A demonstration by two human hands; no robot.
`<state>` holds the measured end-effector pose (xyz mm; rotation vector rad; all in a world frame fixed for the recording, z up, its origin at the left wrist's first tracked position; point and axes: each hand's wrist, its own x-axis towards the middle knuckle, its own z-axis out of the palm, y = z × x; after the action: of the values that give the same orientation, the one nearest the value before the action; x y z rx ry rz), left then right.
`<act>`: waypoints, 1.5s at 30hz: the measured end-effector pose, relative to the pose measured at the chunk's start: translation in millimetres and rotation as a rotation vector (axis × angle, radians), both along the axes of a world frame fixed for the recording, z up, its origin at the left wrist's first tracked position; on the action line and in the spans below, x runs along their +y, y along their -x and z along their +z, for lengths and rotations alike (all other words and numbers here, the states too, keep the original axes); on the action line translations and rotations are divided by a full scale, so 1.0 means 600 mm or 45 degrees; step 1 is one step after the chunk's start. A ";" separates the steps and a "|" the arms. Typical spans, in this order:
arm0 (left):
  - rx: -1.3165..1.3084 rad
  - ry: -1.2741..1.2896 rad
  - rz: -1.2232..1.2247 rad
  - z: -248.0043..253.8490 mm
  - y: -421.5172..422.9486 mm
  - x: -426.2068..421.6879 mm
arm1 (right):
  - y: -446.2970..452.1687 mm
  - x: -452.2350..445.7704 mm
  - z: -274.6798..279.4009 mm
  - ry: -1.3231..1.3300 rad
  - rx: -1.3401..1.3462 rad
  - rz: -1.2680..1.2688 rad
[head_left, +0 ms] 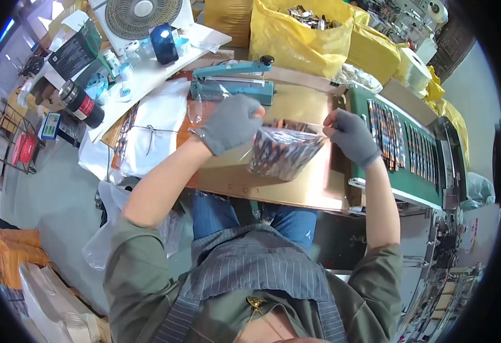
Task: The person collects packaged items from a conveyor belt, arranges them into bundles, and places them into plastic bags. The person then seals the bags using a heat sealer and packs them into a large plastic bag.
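A clear plastic bag (285,153) filled with small dark, orange and white packets hangs between my two gloved hands, above the tan work board (222,174). My left hand (233,124), in a grey fingerless glove, is closed on the bag's upper left corner. On the other side, my right hand (351,137), gloved the same way, pinches the upper right corner. Just beyond my left hand stands a teal bag sealer (233,86) with a raised-looking arm and a black knob. A scrap of clear plastic (196,108) lies by the sealer's left end.
At the right, a green conveyor (402,177) carries rows of narrow packets. A yellow sack (302,43) stands behind the board. The left shelf (142,83) holds a phone (163,44), a fan (143,8) and a thermos (82,104). White sheets (159,123) lie left of the board.
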<state>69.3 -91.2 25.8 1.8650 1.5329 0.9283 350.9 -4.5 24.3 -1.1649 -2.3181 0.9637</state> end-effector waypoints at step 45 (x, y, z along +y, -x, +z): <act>-1.033 0.564 0.579 -0.354 0.231 0.237 | 0.386 0.354 -0.251 -0.592 -0.262 -0.582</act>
<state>-69.2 51.0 -186.4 0.6865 1.4641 1.2127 119.1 207.8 -126.3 -1.5315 -2.1079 0.1382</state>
